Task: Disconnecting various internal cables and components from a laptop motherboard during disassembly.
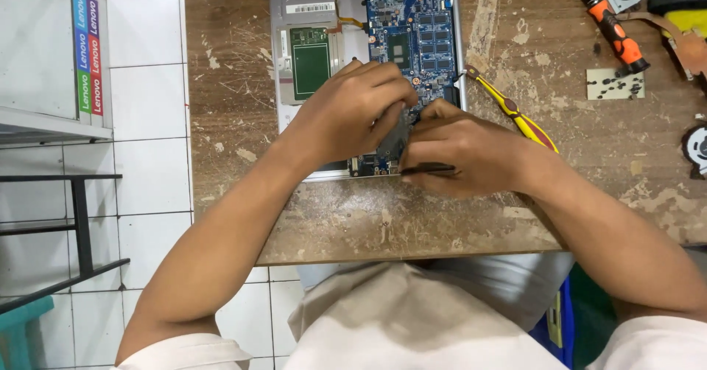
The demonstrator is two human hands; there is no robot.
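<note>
— Why do both hands crowd the near edge of the board (412, 27)?
— The left hand (353, 108) closes its grip on a small dark part (394, 140) there, steadying it; the right hand (464, 153) pinches black tweezers (428, 168) beside it, with the laptop (309, 46) flat on the desk (589, 164) and a yellow tool (515, 112) within reach

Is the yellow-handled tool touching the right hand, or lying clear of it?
Cannot tell. In the head view the yellow-handled tool runs diagonally across the table and disappears behind the right hand near the wrist, so neither contact nor a gap shows plainly.
</note>
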